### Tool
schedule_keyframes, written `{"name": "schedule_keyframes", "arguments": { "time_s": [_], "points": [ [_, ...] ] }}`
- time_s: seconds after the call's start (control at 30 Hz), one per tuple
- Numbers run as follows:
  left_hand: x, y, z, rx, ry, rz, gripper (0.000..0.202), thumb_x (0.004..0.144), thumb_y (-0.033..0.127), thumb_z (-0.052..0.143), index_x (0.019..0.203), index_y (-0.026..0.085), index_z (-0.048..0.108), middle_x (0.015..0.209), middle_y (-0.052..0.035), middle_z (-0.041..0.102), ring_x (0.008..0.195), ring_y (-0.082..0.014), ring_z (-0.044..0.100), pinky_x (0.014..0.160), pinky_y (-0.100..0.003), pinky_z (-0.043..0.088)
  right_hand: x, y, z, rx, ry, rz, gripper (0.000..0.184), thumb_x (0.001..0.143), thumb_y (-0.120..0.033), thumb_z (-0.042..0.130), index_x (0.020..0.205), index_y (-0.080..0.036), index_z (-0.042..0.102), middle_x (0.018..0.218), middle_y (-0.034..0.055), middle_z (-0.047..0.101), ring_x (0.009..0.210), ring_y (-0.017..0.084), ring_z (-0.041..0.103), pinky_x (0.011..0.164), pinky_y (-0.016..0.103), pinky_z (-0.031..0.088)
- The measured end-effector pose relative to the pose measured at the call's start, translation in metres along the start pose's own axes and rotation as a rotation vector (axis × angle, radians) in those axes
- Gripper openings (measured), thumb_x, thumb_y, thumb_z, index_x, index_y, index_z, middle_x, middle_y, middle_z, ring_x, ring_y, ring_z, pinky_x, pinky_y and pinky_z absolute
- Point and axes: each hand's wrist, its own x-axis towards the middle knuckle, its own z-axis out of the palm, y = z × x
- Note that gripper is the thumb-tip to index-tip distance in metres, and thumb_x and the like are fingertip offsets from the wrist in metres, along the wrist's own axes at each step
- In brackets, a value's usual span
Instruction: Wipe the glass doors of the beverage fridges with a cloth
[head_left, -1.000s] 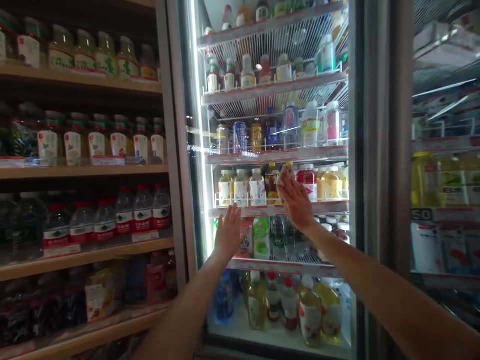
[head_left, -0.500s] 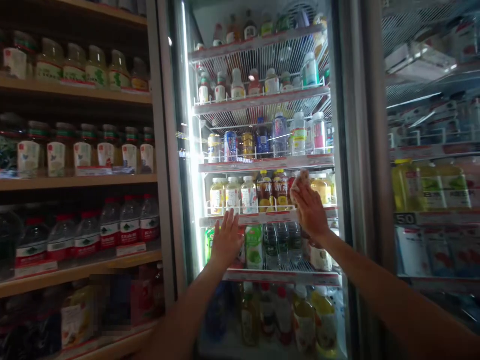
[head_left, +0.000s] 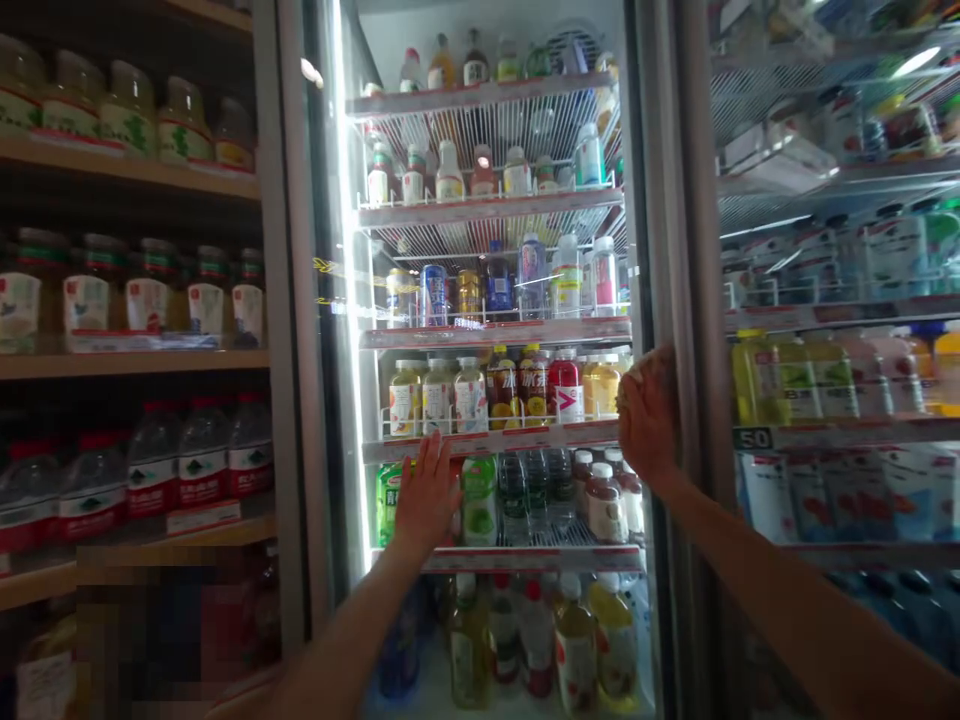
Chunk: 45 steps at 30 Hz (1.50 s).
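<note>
The right hand (head_left: pixel 646 435), curled on a cloth (head_left: pixel 655 368) at three o'clock, may bump the close metal frame (head_left: pixel 671 210), and the spread left hand (head_left: pixel 427 497) at seven may smudge the glass (head_left: pixel 487 322).

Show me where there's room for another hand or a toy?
There's a gap between the left hand and right hand. Behind the glass, bare wire shelf borders clear bottles and white-capped bottles; the bottle row above looks crowded.

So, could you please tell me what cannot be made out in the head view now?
Head view:
Cloth: blurred, partly hidden by the right hand.
Whatever stands directly behind the left hand: covered by it.
Shelf strip: print too small to read.
Lower left: masked by a pixelated patch.
</note>
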Motion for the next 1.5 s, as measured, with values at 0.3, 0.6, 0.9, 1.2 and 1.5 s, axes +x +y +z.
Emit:
{"name": "schedule_keyframes", "arguments": {
  "time_s": [0.3, 0.6, 0.9, 1.2, 1.5],
  "points": [
    [-0.001, -0.002, 0.000, -0.033, -0.024, 0.008, 0.064, 0.083, 0.033, 0.048, 0.140, 0.011, 0.030, 0.148, -0.0145, 0.026, 0.137, -0.0274, 0.024, 0.106, -0.047, 0.032, -0.064, -0.035, -0.014, 0.108, -0.182, -0.167, 0.063, 0.088, -0.014, 0.038, 0.145, -0.029, 0.016, 0.153, 0.0019, 0.013, 0.138, 0.026, 0.022, 0.107, 0.050, 0.032],
    [0.002, -0.018, 0.000, 0.023, 0.014, -0.064, 0.066, 0.086, 0.044, 0.045, 0.141, 0.011, 0.028, 0.147, -0.0175, 0.027, 0.137, -0.0285, 0.024, 0.105, -0.049, 0.032, -0.057, -0.134, 0.025, 0.210, -0.327, -0.542, 0.058, 0.081, -0.006, 0.041, 0.137, -0.023, 0.039, 0.148, 0.0025, 0.030, 0.141, 0.018, 0.011, 0.112, 0.043, 0.024],
    [-0.002, -0.039, -0.013, 0.035, -0.053, -0.106, 0.065, 0.084, 0.043, 0.050, 0.137, 0.007, 0.035, 0.147, -0.0185, 0.028, 0.135, -0.0283, 0.029, 0.106, -0.045, 0.033, 0.009, -0.148, 0.040, 0.175, -0.264, -0.333, 0.051, 0.085, -0.011, 0.041, 0.135, -0.021, 0.041, 0.148, 0.0032, 0.030, 0.141, 0.019, 0.004, 0.114, 0.045, 0.017],
    [-0.004, -0.052, -0.023, 0.007, -0.157, -0.129, 0.066, 0.083, 0.043, 0.050, 0.137, 0.009, 0.032, 0.147, -0.0168, 0.028, 0.137, -0.0280, 0.025, 0.109, -0.049, 0.028, 0.012, -0.165, 0.047, 0.221, -0.285, -0.564, 0.052, 0.086, -0.009, 0.038, 0.136, -0.020, 0.039, 0.149, 0.0014, 0.029, 0.141, 0.017, 0.006, 0.114, 0.043, 0.015],
    [-0.004, -0.050, -0.032, -0.024, -0.310, -0.221, 0.080, 0.079, 0.043, 0.058, 0.142, 0.012, 0.020, 0.152, -0.0158, 0.013, 0.140, -0.0263, 0.016, 0.110, -0.046, 0.027, -0.030, -0.194, 0.051, 0.376, -0.351, -0.732, 0.060, 0.083, -0.004, 0.038, 0.141, -0.021, 0.030, 0.150, 0.0002, 0.024, 0.141, 0.015, 0.003, 0.114, 0.040, 0.014]
  ]
}}
